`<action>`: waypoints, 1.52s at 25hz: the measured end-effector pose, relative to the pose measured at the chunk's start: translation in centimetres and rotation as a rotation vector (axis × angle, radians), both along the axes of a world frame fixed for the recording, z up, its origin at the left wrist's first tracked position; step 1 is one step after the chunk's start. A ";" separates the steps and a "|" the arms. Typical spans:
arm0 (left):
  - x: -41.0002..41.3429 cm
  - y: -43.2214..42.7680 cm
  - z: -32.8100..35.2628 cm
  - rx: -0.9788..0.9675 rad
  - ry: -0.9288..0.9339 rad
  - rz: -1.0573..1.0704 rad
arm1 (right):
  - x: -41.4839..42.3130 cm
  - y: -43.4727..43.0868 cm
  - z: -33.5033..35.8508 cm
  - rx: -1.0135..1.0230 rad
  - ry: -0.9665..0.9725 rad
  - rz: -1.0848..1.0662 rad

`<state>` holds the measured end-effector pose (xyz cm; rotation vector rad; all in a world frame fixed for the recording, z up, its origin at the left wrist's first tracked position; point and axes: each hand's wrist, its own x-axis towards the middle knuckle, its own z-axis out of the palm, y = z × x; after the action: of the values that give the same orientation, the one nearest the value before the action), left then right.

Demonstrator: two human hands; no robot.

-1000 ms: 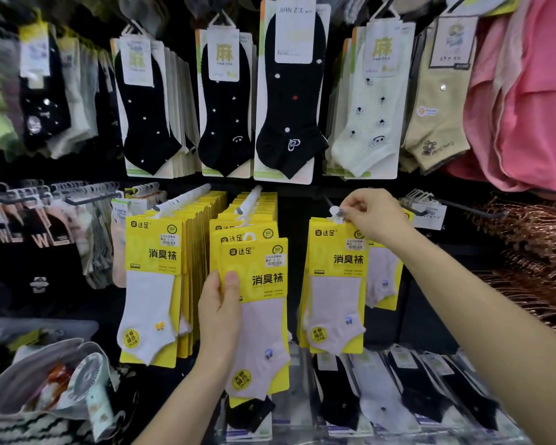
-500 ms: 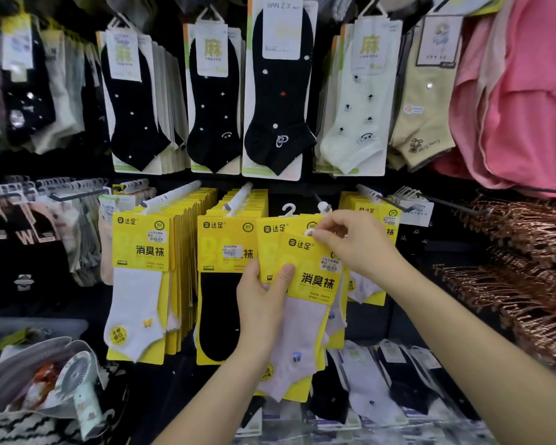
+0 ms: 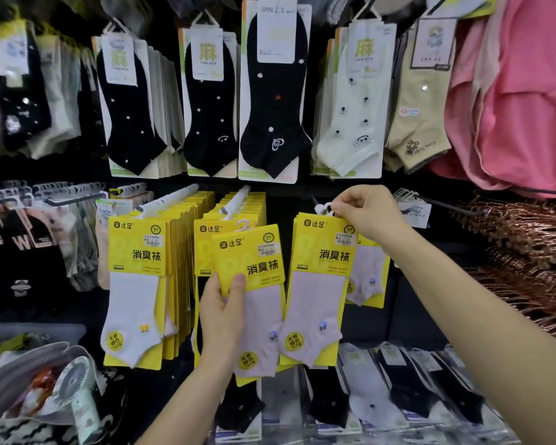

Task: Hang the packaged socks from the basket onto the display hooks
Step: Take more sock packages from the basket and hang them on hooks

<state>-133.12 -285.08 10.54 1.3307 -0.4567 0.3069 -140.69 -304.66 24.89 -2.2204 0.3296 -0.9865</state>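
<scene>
Yellow-carded sock pack point(image 3: 254, 284) sits at frame centre, gripped by the left hand point(image 3: 220, 311), thumb curled over the card's front, fingers behind. At its 2 o'clock the right hand point(image 3: 365, 213) pinches the white hanger point(image 3: 323, 208) of a second yellow pack point(image 3: 321, 284), which hangs at the first pack's 3 o'clock, edges overlapping.

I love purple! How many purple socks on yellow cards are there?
3: held pack in the left hand; front pack pinched by the right hand; rear pack behind it. More may hide.
</scene>
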 end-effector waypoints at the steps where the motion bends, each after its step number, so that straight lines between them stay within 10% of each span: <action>1: 0.4 0.6 -0.1 0.001 -0.005 0.013 | 0.3 -0.1 0.1 -0.004 0.006 -0.011; 12: -0.7 0.2 1.2 0.102 -0.063 -0.103 | 0.9 0.3 -0.4 -0.073 -0.062 -0.127; 18: -2.8 -3.6 1.8 0.107 -0.050 -0.238 | -1.3 2.4 -0.9 -0.167 0.011 0.187; 38: -0.8 -7.5 -0.8 0.320 0.138 -0.170 | 4.1 -1.7 -1.7 -0.112 0.013 -0.137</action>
<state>-133.95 -292.57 9.76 1.6004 -0.5133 -0.0016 -136.62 -306.40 23.19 -2.3310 0.4479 -1.0866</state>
